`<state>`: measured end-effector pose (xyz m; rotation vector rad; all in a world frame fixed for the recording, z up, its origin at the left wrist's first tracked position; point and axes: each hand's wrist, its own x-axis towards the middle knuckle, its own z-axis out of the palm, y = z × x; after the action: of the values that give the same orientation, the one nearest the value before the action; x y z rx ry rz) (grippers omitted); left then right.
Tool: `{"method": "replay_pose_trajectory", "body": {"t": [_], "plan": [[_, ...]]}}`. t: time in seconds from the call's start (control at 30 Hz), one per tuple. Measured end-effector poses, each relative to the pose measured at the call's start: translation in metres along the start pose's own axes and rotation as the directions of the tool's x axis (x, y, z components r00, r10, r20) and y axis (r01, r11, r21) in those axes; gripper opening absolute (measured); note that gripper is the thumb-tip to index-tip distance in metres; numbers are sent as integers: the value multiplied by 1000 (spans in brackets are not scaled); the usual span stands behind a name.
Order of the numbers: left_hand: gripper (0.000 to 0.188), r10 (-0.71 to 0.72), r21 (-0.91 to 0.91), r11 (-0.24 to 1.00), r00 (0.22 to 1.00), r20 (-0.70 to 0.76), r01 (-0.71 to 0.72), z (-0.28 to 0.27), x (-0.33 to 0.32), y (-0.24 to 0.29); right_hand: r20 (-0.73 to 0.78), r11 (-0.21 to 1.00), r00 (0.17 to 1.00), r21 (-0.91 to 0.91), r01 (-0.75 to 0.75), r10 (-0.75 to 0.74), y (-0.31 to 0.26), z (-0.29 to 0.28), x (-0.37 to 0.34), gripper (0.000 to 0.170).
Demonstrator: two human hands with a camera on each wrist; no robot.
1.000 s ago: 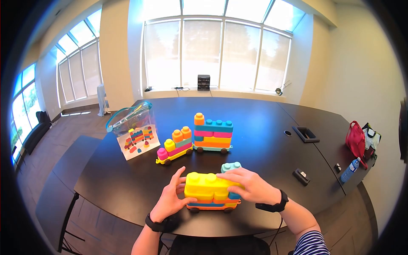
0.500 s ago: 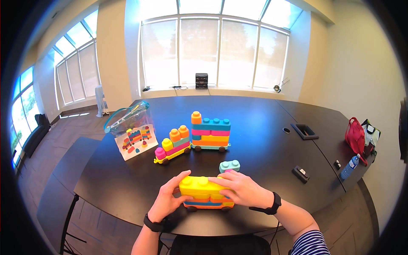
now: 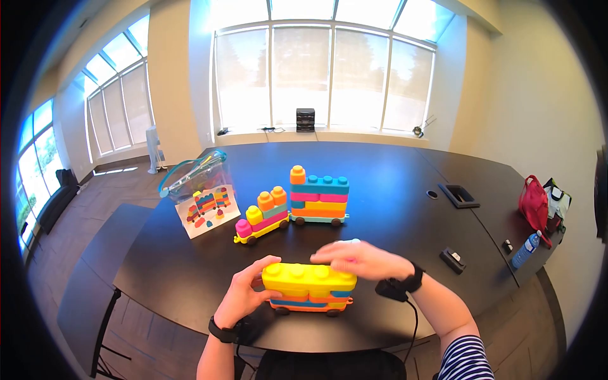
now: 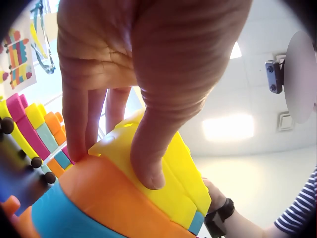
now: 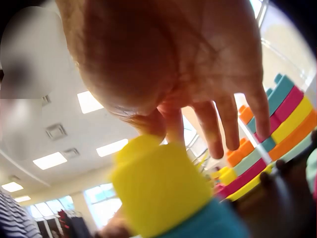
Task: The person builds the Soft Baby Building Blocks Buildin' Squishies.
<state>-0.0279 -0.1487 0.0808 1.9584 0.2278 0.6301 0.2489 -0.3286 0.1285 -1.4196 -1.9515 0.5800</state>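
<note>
Near the front edge of the table stands a wagon of toy blocks [image 3: 301, 303] on dark wheels, orange and blue low down, with a long yellow block [image 3: 310, 276] on top. My left hand [image 3: 239, 295] grips its left end; in the left wrist view the thumb presses the yellow side [image 4: 171, 183] and the fingers reach behind. Above the wagon's right part is my right hand [image 3: 370, 260], fingers extended, holding nothing. The right wrist view shows a yellow block end [image 5: 158, 186] beneath that palm; whether the thumb touches it I cannot tell.
Farther back stand a small block wagon [image 3: 263, 221] and a taller one [image 3: 320, 201]. A clear bag [image 3: 212, 174] with a picture card [image 3: 208, 212] is at left. A black case [image 3: 453, 260], water bottle [image 3: 526, 249] and red bag [image 3: 534, 206] lie rightward.
My right hand has let go of the yellow block and risen slightly rightward, uncovering its right end. My left hand still grips the left end and has shifted slightly left.
</note>
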Motion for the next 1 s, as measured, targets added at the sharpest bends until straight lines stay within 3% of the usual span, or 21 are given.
{"method": "replay_pose_trajectory", "body": {"t": [0.07, 0.23, 0.33, 0.57, 0.8, 0.93, 1.0], "plan": [[76, -10, 11, 1000, 1000, -9, 10, -5, -1, 0, -118, 934, 988, -331, -137, 103, 28, -12, 11, 46], [75, -36, 38, 999, 999, -17, 37, -17, -1, -1, -92, 715, 866, -526, -461, 491, 109, 0, 27, 86], [75, -35, 35, 999, 999, -25, 35, -20, -2, -4, 8, 692, 797, -501, -520, 604, 130, 7, 28, 99], [75, -22, 34, 999, 999, -34, 23, -19, 0, -6, -64, 706, 812, -459, -540, 579, 132, -4, 3, 67], [75, -32, 72, 997, 996, -87, 39, -3, 4, 0, -144, 656, 762, -426, -623, 631, 122, -24, -60, 63], [77, 3, 185, 983, 995, -102, 16, 14, 17, 5, -190, 620, 693, -328, -712, 695, 112, -33, -81, 57], [76, 8, 190, 982, 993, -117, 15, 24, 27, 6, -188, 702, 716, -148, -697, 672, 131, -35, -91, 53]]}}
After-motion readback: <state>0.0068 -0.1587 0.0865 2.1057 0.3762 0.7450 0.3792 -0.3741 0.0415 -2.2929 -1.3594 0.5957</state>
